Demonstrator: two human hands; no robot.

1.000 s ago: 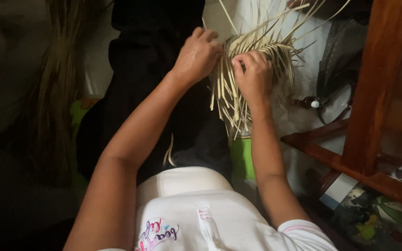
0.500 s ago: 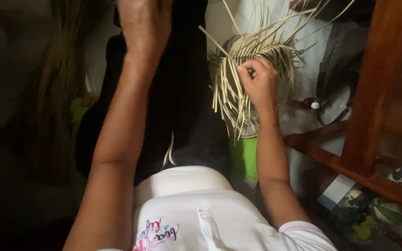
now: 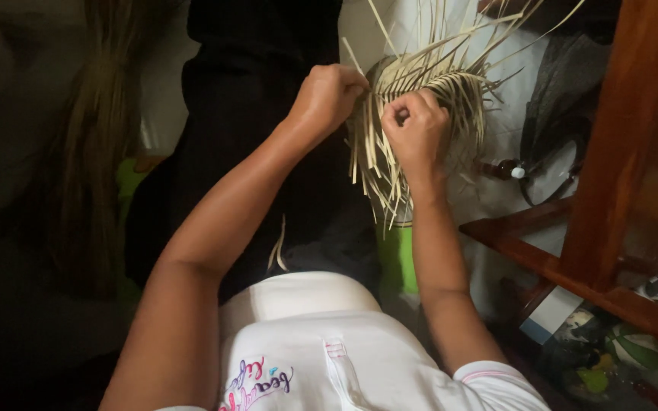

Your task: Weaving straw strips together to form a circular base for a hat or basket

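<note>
Two hands work one piece of straw weaving (image 3: 420,99), held above the lap to the left of the wooden frame (image 3: 611,152). The left hand (image 3: 327,97) pinches strands at the weaving's left edge. The right hand (image 3: 414,129) is curled shut around strands at its middle. Loose strip ends hang below both hands.

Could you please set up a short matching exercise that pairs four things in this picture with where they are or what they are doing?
Things:
1. left hand
2. right hand
3. wooden frame
4. hanging fibre bundle

Descriptions:
A. far left, in shadow
B. fist closed on strips in the middle of the straw weave
C. at the weave's left edge
D. reddish-brown, on the right

Pairs: 1-C, 2-B, 3-D, 4-A
</note>
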